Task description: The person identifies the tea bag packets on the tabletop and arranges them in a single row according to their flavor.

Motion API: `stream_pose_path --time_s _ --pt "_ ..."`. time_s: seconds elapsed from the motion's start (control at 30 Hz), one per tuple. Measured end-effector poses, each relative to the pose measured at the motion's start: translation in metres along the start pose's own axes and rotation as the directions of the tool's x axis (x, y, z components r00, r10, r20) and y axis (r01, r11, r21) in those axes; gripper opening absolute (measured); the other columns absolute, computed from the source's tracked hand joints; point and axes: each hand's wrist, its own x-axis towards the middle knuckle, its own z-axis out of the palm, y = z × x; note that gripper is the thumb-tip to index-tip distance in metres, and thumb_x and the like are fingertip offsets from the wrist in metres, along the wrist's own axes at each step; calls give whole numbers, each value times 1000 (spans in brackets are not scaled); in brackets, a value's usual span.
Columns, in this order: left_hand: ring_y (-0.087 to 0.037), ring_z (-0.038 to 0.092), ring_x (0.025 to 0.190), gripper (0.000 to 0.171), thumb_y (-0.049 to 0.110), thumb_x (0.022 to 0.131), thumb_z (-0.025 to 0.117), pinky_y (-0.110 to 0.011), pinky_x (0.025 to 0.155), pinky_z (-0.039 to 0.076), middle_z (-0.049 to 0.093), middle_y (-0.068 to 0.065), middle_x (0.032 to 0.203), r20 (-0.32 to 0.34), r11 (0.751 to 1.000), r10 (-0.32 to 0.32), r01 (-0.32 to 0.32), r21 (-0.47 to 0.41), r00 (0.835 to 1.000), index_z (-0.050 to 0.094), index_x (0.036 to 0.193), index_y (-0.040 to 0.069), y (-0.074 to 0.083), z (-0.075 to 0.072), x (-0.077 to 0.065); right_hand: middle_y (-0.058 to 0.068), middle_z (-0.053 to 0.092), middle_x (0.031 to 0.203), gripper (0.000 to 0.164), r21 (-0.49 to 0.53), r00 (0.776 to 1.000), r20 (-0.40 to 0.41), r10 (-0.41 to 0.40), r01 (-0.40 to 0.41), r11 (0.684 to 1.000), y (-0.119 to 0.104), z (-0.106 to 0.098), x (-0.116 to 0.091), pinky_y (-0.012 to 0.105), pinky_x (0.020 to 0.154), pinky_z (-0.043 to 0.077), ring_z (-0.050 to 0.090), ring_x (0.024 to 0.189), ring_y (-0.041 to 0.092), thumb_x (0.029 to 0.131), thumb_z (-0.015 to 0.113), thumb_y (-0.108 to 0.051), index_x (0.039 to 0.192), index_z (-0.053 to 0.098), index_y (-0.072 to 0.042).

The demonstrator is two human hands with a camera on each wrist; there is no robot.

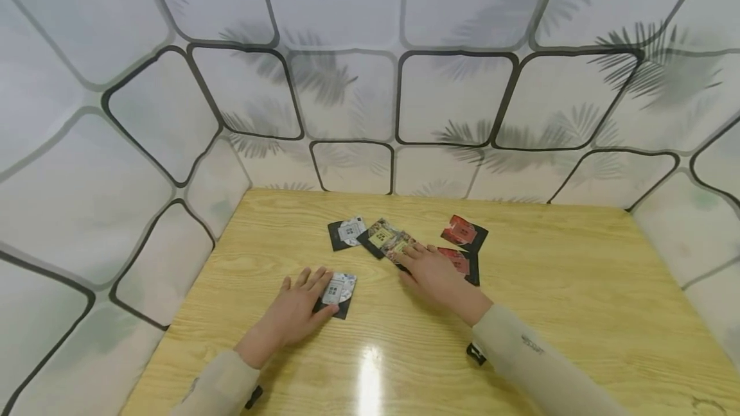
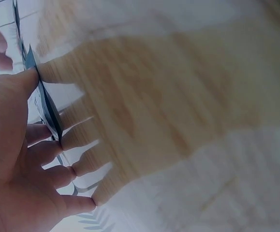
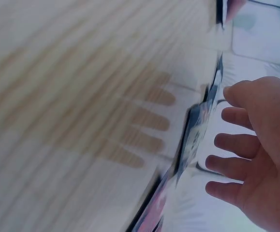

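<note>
My left hand [image 1: 296,310] lies with fingers spread at a small silver-and-black packet [image 1: 341,289] on the table; its thumb and fingertips touch the packet and the tabletop. In the left wrist view the packet [image 2: 48,113] appears nearly edge-on beside the thumb. My right hand [image 1: 436,275] is over two overlapping yellow-patterned packets [image 1: 381,236], partly covering the nearer one. The right wrist view shows its straight fingers [image 3: 234,145] apart from the packets, with nothing held. Two red-and-black packets [image 1: 464,231] lie just right of this hand, the lower one partly hidden.
Another silver-and-black packet [image 1: 347,232] lies farther back, touching or very near the yellow-patterned ones. The wood-grain table [image 1: 578,287] is glossy and reflects light near its front. Patterned white walls [image 1: 347,101] stand along its back and sides.
</note>
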Motion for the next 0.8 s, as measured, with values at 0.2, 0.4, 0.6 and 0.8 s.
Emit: stream_pose_path --time_s 0.2,0.4,0.6,0.8 --pt "-49 30 157 74 52 107 55 -77 121 24 36 -16 170 6 1000 -13 13 -6 1000 37 165 10 1 -2 -1 24 56 154 45 16 999 2 -49 49 999 -16 0 18 63 119 40 52 144 46 109 59 -28 148 61 -4" --pt "-49 33 155 73 53 107 55 -77 119 27 38 -17 169 -10 1000 -5 5 20 1000 39 164 9 2 -2 -1 23 52 158 48 29 997 12 -79 79 996 -27 5 35 63 121 38 48 148 44 110 56 -31 152 57 -7" --pt "-50 36 154 73 53 107 56 -76 118 30 40 -17 168 -23 999 4 -3 37 1000 41 163 8 3 -3 0 22 46 163 51 90 997 15 -75 73 993 -35 8 64 63 124 34 42 152 45 113 52 -32 157 50 -8" --pt "-50 36 154 73 53 107 56 -76 118 31 40 -17 168 -21 999 4 -3 41 1000 40 163 9 4 -4 -1 23 40 166 52 60 997 48 -62 59 996 -40 12 92 60 129 26 34 156 45 113 49 -32 159 46 -7"
